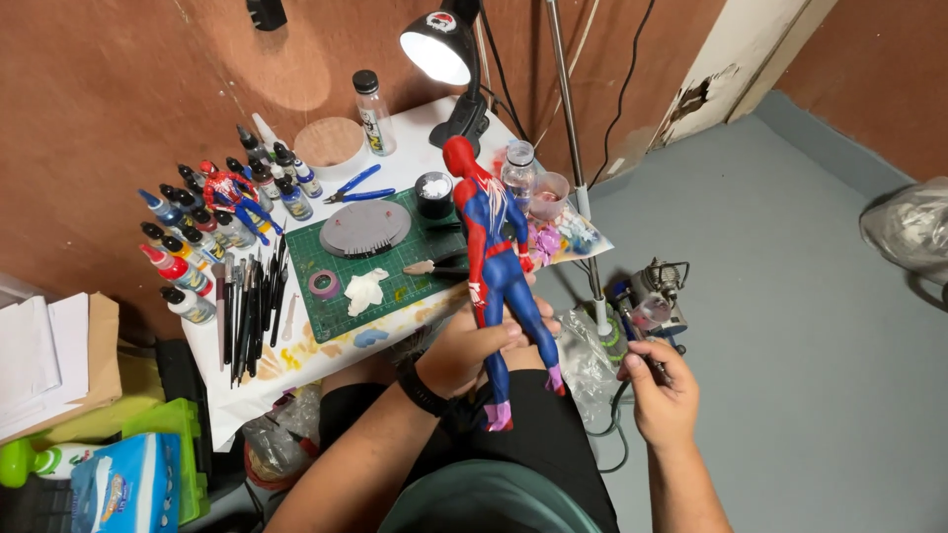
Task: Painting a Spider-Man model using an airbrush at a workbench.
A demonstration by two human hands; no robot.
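Nearest the camera, the red and blue figure is being held by the left hand, whose fingers are clamped around its thighs above the lap. Its long axis is running from the purple feet near the body up to the red head over the table. Just to the right and apart from the figure, the right hand is being kept closed around a slim airbrush-like tool. Farther off, the green cutting mat is lying beyond the figure.

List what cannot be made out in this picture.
Head view:
- Tool in right hand: closed fingers hide it; kind unclear.
- Figurine: front faces away; left hand covers its legs.
- Paint bottles: labels too small.
- Blue packet: cut by bottom edge.
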